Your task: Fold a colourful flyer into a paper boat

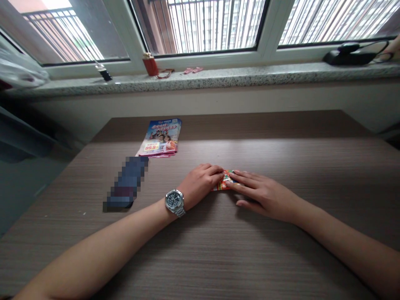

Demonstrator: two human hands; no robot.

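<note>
printed slip (225,179) shows a bright orange-red, white and green pattern.

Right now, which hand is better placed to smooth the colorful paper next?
Probably your right hand: its fingers lie extended over the right side of the colorful paper, while your left hand curls over its left side.
</note>
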